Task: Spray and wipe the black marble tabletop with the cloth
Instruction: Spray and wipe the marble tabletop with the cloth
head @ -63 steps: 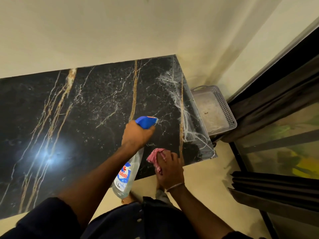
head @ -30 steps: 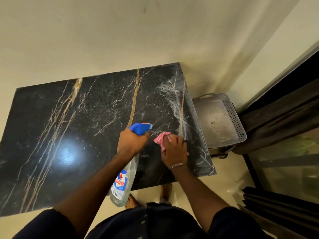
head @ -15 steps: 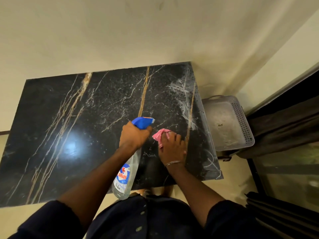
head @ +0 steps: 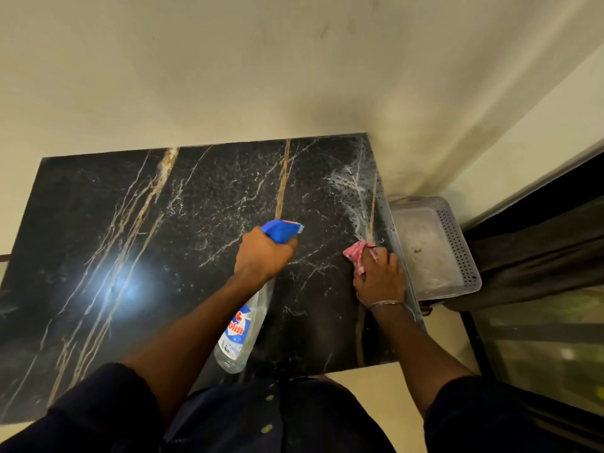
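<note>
The black marble tabletop (head: 183,256) with gold and white veins fills the middle of the head view. My left hand (head: 263,255) grips the neck of a clear spray bottle (head: 242,325) with a blue trigger head, held above the table and pointing toward the right. My right hand (head: 379,276) presses a pink cloth (head: 358,253) flat on the marble near the right edge. Whitish wet streaks (head: 354,197) lie on the surface beyond the cloth.
A grey perforated plastic basket (head: 457,243) sits just past the table's right edge. A cream wall runs behind the table. Dark curtains (head: 539,253) and a glass pane are at the far right. A bright light reflects on the marble at left.
My right hand has slid the pink cloth from beside the bottle to the right, close to the table's right edge. My left hand keeps the bottle in about the same place.
</note>
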The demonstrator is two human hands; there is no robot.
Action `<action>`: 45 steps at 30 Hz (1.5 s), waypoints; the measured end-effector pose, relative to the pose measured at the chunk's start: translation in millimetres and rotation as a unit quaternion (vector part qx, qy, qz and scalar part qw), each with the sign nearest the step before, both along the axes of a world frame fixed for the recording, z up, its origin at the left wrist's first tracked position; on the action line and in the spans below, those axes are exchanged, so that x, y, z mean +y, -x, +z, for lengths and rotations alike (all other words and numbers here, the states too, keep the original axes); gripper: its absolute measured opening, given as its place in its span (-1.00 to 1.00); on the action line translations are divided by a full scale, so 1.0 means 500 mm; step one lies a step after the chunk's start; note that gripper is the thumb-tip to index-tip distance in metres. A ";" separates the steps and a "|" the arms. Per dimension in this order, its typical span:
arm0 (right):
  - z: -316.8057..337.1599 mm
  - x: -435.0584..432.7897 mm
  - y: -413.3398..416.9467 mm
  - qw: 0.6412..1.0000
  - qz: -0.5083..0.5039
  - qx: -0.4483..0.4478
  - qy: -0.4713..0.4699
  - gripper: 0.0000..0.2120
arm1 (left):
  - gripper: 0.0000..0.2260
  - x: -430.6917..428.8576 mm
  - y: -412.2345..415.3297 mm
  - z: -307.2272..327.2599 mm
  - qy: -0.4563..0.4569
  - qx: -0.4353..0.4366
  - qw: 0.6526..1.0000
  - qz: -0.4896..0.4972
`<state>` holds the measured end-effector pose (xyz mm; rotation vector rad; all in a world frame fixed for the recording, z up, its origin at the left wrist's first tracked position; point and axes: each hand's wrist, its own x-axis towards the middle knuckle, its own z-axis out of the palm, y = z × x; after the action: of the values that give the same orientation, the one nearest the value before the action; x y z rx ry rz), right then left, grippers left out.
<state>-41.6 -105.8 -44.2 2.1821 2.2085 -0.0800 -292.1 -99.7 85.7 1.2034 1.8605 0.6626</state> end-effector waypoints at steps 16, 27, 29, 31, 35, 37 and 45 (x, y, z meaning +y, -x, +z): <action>0.012 -0.009 0.195 0.975 0.222 0.001 0.024 -0.45 | -0.88 0.023 0.056 -0.015 0.018 -0.009 0.999 -0.029; 0.015 0.085 0.086 0.979 -0.203 0.038 0.000 -0.54 | -0.77 0.076 0.021 -0.008 0.033 -0.012 0.999 -0.001; 0.020 0.092 0.124 0.971 -0.232 0.054 0.002 -0.53 | -0.80 0.083 0.017 -0.007 0.032 -0.014 0.999 0.007; 0.015 0.093 0.158 0.988 -0.152 0.038 0.007 -0.48 | -0.83 0.089 0.013 -0.003 0.033 -0.012 0.999 0.019; 0.003 0.071 0.216 0.998 0.045 0.044 0.018 -0.44 | -0.87 0.099 0.003 -0.004 0.027 -0.002 0.999 0.041; -0.003 0.063 0.224 0.992 0.111 0.054 0.022 -0.44 | -0.87 0.104 -0.002 -0.002 0.021 -0.001 0.999 0.043; -0.002 0.138 0.085 0.996 0.079 0.040 -0.015 -0.52 | -0.85 0.131 -0.016 0.002 0.018 0.005 0.999 0.026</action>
<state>-84.3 -36.7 -45.0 2.0441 2.4314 -0.1312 -284.4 -34.0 86.8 1.1407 1.9103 0.6492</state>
